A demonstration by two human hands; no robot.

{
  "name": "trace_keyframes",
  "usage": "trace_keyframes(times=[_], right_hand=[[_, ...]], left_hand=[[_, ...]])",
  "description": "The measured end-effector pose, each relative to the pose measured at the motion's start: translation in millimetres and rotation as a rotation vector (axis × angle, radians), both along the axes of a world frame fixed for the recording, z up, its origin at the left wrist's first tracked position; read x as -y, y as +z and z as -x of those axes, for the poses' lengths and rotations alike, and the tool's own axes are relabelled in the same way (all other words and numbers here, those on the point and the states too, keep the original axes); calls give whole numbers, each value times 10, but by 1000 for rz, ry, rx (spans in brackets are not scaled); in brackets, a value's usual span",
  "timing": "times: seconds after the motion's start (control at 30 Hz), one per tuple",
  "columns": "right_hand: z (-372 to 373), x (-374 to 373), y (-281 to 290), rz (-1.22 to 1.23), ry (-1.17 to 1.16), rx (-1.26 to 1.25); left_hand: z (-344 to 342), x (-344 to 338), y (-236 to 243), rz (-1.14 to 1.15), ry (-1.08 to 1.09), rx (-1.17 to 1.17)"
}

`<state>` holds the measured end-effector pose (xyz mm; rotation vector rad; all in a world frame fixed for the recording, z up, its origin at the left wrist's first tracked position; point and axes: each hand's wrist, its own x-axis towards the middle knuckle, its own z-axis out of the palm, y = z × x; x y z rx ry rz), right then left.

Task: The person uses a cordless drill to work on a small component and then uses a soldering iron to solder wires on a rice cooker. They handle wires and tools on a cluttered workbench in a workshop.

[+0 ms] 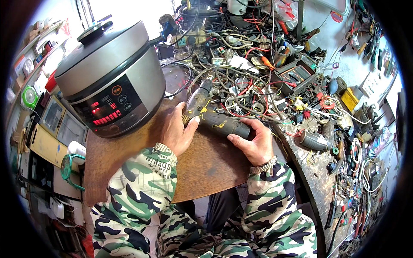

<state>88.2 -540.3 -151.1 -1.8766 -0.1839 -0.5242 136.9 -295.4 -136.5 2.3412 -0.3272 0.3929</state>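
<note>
My left hand and right hand both clasp the cordless drill. I should keep it flat on the wooden board, near the electric cooker.

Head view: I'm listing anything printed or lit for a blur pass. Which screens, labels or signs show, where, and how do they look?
Control panel: front of the silver cooker, left of the left hand; black, curved, red lit digits, round buttons.
Paper tags: right wall; white, slanted.
Round sticker: top right wall; red.
Drill label: on the cordless drill both hands hold; small, yellow.
</note>
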Motion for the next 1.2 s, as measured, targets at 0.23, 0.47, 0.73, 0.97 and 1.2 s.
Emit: trace_keyframes(times=[0.23,0.47,0.73,0.97,1.2], right_hand=[[-9,7,-3,-38,22,-41],[-4,13,16,-30,21,-69],[28,10,74,-15,24,-95],[15,-17,77,-31,38,-85],[30,-11,82,4,6,-72]], left_hand=[[9,1,29,33,-3,-36],[-8,16,6,27,-21,-26],[25,37,77,25,-26,-53],[10,4,16,8,-24,4],[12,13,19,-6,-16,-8]])
